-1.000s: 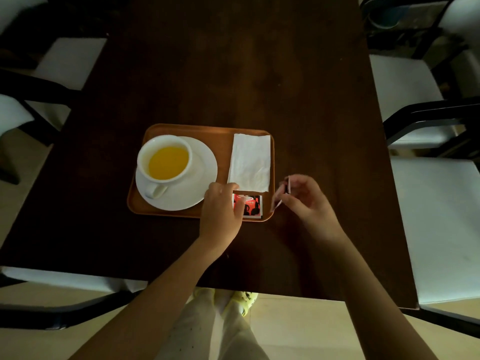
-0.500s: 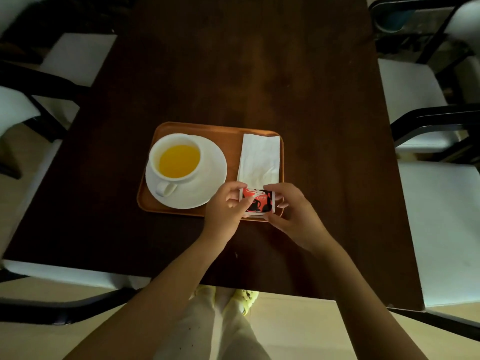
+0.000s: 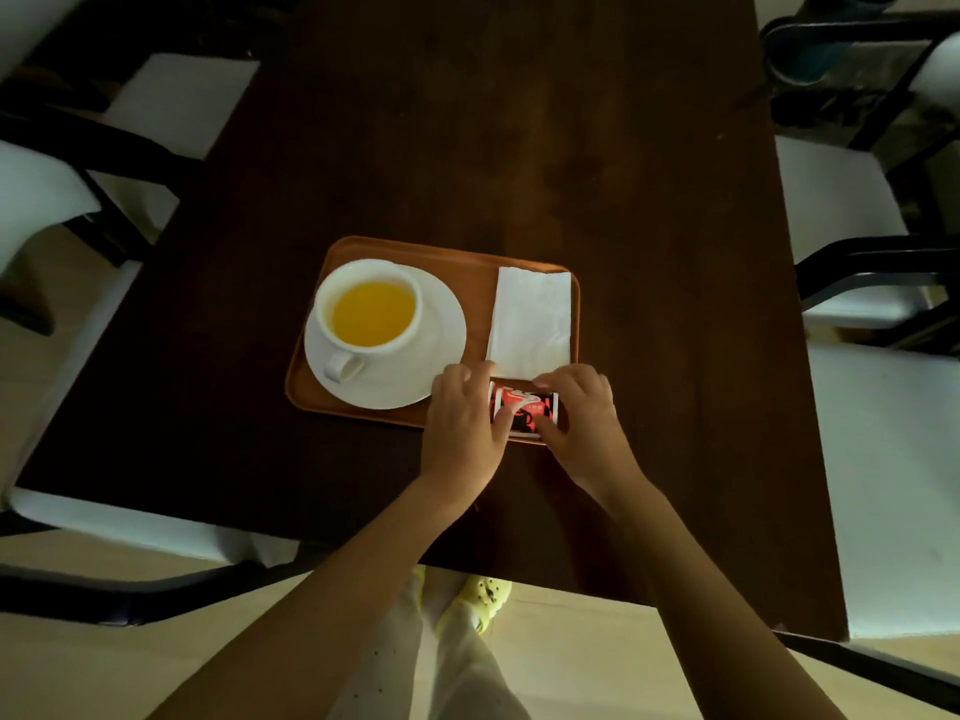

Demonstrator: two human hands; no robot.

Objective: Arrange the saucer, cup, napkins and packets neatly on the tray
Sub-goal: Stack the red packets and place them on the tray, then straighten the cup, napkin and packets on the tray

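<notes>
Your right hand [image 3: 576, 407] has come over to join your left hand [image 3: 465, 413]; both now pinch the packets [image 3: 524, 410] just below the napkins [image 3: 532, 322]. Nearly tidy.

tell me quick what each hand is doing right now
Left hand: fingers closed on the red and black printed packet.
Right hand: fingers closed on the same packet.

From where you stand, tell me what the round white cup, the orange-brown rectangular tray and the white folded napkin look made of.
Round white cup: likely glazed ceramic; smooth, thick-walled, soft sheen.
Orange-brown rectangular tray: plastic or lacquered wood, cannot tell; even colour, rounded raised rim, matte.
White folded napkin: soft tissue paper; faint crinkled texture, sharp fold edges.
</notes>
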